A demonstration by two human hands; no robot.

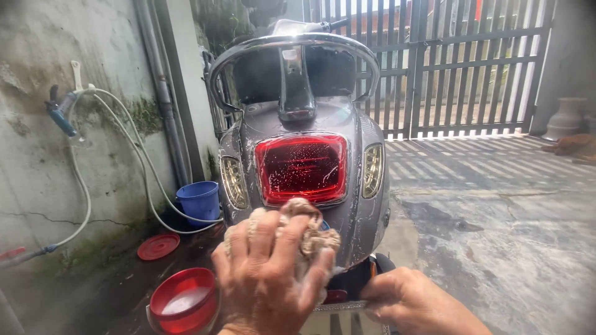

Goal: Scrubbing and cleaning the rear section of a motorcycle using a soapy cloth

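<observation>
Soapy cloth (307, 232) is lying bunched against the grey scooter's rear panel (363, 217), just below the red tail light (302, 167). Left hand (270, 273) is pressing it there, fingers spread and clenched over the cloth, suds showing. Right hand (413, 304) is resting low by the plate bracket; whether its grip is closed cannot be told. Red basin (184, 301) and blue bucket (198, 200) are sitting on the wet floor to the left.

Soapy beige cloth (307, 232) pressed against grey scooter's (347, 205) wet rear, seemingly foamy.
</observation>
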